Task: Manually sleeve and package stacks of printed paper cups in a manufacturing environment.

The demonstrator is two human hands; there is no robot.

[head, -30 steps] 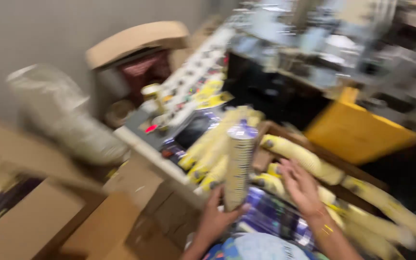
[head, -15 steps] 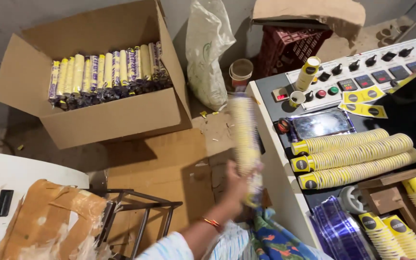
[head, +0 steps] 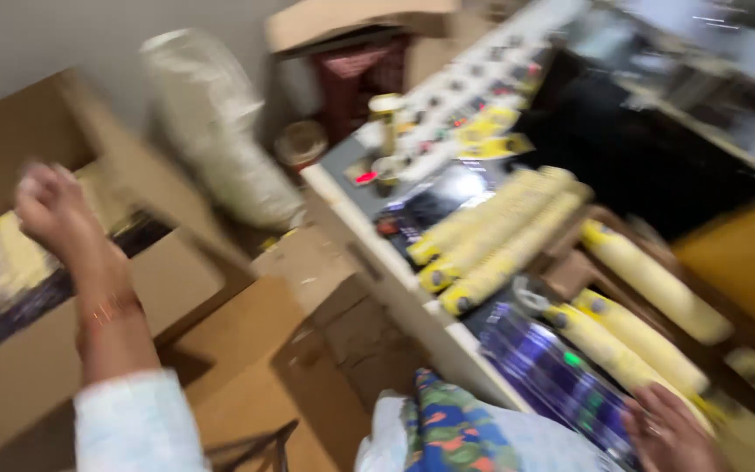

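Note:
My left hand (head: 56,208) hovers over the open cardboard box (head: 176,280) at the left, fingers loosely bent with nothing visible in them. Inside the box lie rows of yellow sleeved cup stacks (head: 2,267), blurred. My right hand (head: 675,430) rests at the bottom right, at the edge of a pile of purple wrappers (head: 552,376) and next to a yellow cup stack (head: 609,345). Three more yellow cup stacks (head: 495,232) lie side by side on the machine's white panel (head: 369,232).
The panel carries a row of buttons (head: 447,122) and a dark screen. A wooden tray (head: 587,262) at the right holds further stacks. A white sack (head: 220,131), a red crate (head: 360,74) and flat cardboard (head: 246,350) on the floor lie between box and machine.
The cup stack my left hand carried is gone from it; that hand has swung left over the box. The view has turned back toward the machine, and my right hand has come into view.

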